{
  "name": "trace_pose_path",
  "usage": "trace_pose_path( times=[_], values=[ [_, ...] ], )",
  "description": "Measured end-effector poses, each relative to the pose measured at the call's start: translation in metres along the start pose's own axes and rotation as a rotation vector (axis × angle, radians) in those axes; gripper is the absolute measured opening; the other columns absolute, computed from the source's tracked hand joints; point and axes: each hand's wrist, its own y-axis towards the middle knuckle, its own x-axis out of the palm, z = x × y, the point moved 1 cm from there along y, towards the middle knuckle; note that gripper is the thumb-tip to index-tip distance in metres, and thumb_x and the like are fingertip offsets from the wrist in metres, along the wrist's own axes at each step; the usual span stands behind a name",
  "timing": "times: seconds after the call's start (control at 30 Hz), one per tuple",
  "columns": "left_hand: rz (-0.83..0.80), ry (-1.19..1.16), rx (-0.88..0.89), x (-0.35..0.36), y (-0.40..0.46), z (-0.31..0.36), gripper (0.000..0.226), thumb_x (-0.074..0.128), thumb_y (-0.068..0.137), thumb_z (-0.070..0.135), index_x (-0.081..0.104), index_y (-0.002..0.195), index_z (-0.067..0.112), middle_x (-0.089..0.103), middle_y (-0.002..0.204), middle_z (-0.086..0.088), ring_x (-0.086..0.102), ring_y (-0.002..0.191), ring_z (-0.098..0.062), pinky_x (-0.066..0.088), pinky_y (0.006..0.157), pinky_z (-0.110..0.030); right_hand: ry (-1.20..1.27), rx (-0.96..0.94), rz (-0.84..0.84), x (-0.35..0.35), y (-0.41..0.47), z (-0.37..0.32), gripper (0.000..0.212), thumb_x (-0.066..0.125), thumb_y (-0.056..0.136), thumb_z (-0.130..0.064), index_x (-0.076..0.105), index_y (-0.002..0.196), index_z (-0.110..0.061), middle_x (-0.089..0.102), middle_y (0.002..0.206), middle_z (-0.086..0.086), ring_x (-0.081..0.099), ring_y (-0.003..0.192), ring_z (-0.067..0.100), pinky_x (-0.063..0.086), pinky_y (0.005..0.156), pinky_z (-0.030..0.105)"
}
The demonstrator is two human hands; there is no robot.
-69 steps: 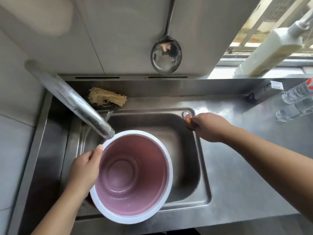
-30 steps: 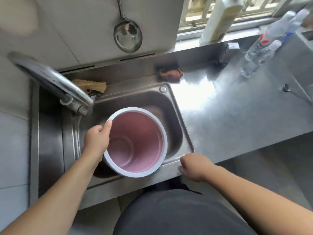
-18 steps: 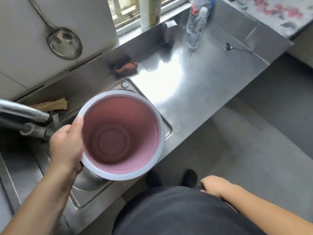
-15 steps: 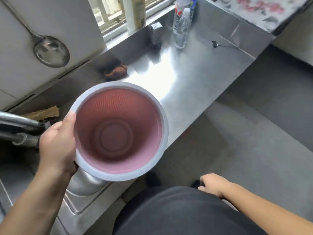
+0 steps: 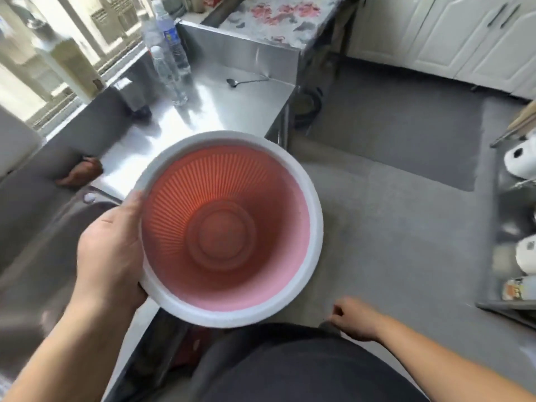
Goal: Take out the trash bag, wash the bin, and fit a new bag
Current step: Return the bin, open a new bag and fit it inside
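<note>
The bin (image 5: 226,227) is round, pink and ribbed inside, with a thick white rim. It is empty, with no bag in it. My left hand (image 5: 113,250) grips its left rim, thumb over the edge, and holds it in the air past the front edge of the steel counter (image 5: 232,108), mouth facing up at me. My right hand (image 5: 352,317) hangs low at my right hip with loosely curled fingers and holds nothing. The sink (image 5: 43,227) lies blurred at the left, behind my left hand.
Clear water bottles (image 5: 168,53) and a small spoon (image 5: 243,81) stand on the counter. A brown rag (image 5: 81,175) lies near the sink corner. Grey floor (image 5: 391,213) spreads to the right. A rack with white items (image 5: 522,216) is at the right edge, white cabinets (image 5: 452,33) behind.
My left hand has lifted the bin out of the sink and swung it right, past the counter edge. My view has turned right toward the floor. My right hand dropped from the sink rim to my side.
</note>
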Motion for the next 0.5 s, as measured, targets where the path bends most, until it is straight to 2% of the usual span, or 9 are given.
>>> trace_pose_path(
  times=[0.03, 0.07, 0.13, 0.17, 0.2, 0.27, 0.33, 0.43, 0.5],
  values=[
    [-0.027, -0.005, 0.010, 0.019, -0.009, -0.005, 0.060, 0.076, 0.066, 0.073, 0.080, 0.088, 0.017, 0.079, 0.080, -0.004, 0.074, 0.063, -0.018, 0.060, 0.052, -0.038, 0.015, 0.034, 0.000, 0.004, -0.006, 0.024, 0.021, 0.048, 0.091, -0.032, 0.062, 0.087, -0.016, 0.069, 0.101, 0.009, 0.052, 0.081, 0.020, 0.036, 0.064, 0.027],
    [-0.039, 0.035, -0.017, 0.035, -0.019, -0.008, 0.053, 0.076, 0.067, 0.071, 0.081, 0.084, 0.021, 0.079, 0.078, -0.003, 0.073, 0.062, -0.017, 0.060, 0.054, -0.038, 0.024, 0.071, -0.003, 0.008, -0.014, 0.049, 0.021, 0.048, 0.092, -0.035, 0.060, 0.087, -0.018, 0.069, 0.102, 0.009, 0.055, 0.082, 0.021, 0.037, 0.066, 0.027],
    [-0.117, 0.091, -0.039, 0.073, -0.035, -0.014, 0.039, 0.073, 0.069, 0.068, 0.081, 0.076, 0.030, 0.079, 0.083, 0.000, 0.074, 0.075, -0.019, 0.060, 0.076, -0.045, 0.046, 0.142, -0.005, 0.016, -0.030, 0.098, 0.020, 0.048, 0.092, -0.039, 0.056, 0.088, -0.022, 0.068, 0.105, 0.009, 0.061, 0.091, 0.026, 0.039, 0.068, 0.027],
    [-0.110, 0.122, -0.049, 0.091, -0.039, -0.020, 0.040, 0.071, 0.070, 0.069, 0.081, 0.074, 0.030, 0.079, 0.083, 0.002, 0.073, 0.081, -0.021, 0.058, 0.082, -0.046, 0.066, 0.170, -0.007, 0.020, -0.038, 0.121, 0.020, 0.047, 0.092, -0.038, 0.057, 0.090, -0.021, 0.068, 0.107, 0.010, 0.062, 0.096, 0.026, 0.040, 0.069, 0.027],
    [-0.105, 0.163, -0.053, 0.108, -0.042, -0.025, 0.046, 0.067, 0.072, 0.070, 0.079, 0.072, 0.025, 0.077, 0.080, 0.003, 0.072, 0.081, -0.022, 0.058, 0.080, -0.043, 0.087, 0.194, -0.008, 0.026, -0.045, 0.142, 0.021, 0.047, 0.091, -0.037, 0.059, 0.093, -0.020, 0.068, 0.110, 0.010, 0.062, 0.097, 0.026, 0.039, 0.069, 0.028],
    [-0.125, 0.262, -0.043, 0.139, -0.045, -0.036, 0.055, 0.059, 0.075, 0.073, 0.069, 0.069, 0.019, 0.068, 0.070, 0.006, 0.063, 0.067, -0.019, 0.054, 0.060, -0.031, 0.133, 0.247, -0.011, 0.039, -0.059, 0.177, 0.025, 0.046, 0.089, -0.036, 0.062, 0.097, -0.019, 0.068, 0.112, 0.010, 0.061, 0.096, 0.025, 0.038, 0.069, 0.027],
    [-0.144, 0.295, -0.055, 0.168, -0.050, -0.048, 0.062, 0.062, 0.071, 0.076, 0.066, 0.075, 0.014, 0.062, 0.065, -0.001, 0.055, 0.056, -0.019, 0.046, 0.046, -0.026, 0.192, 0.310, -0.035, 0.054, -0.072, 0.206, 0.019, 0.046, 0.088, -0.033, 0.061, 0.088, -0.022, 0.069, 0.109, 0.008, 0.063, 0.098, 0.025, 0.037, 0.068, 0.026],
    [-0.151, 0.342, -0.108, 0.199, -0.045, -0.068, 0.089, 0.066, 0.067, 0.079, 0.066, 0.088, -0.007, 0.064, 0.073, -0.023, 0.056, 0.060, -0.025, 0.047, 0.054, -0.038, 0.256, 0.374, -0.080, 0.071, -0.087, 0.233, 0.026, 0.049, 0.091, -0.035, 0.046, 0.067, -0.025, 0.063, 0.084, -0.004, 0.059, 0.088, 0.019, 0.036, 0.068, 0.024],
    [-0.165, 0.420, -0.121, 0.216, -0.040, -0.080, 0.092, 0.062, 0.071, 0.080, 0.066, 0.096, -0.008, 0.067, 0.087, -0.031, 0.059, 0.065, -0.030, 0.051, 0.058, -0.043, 0.293, 0.384, -0.102, 0.073, -0.090, 0.242, 0.033, 0.052, 0.092, -0.036, 0.041, 0.063, -0.026, 0.062, 0.083, -0.003, 0.051, 0.082, 0.015, 0.035, 0.066, 0.024]
  ],
)
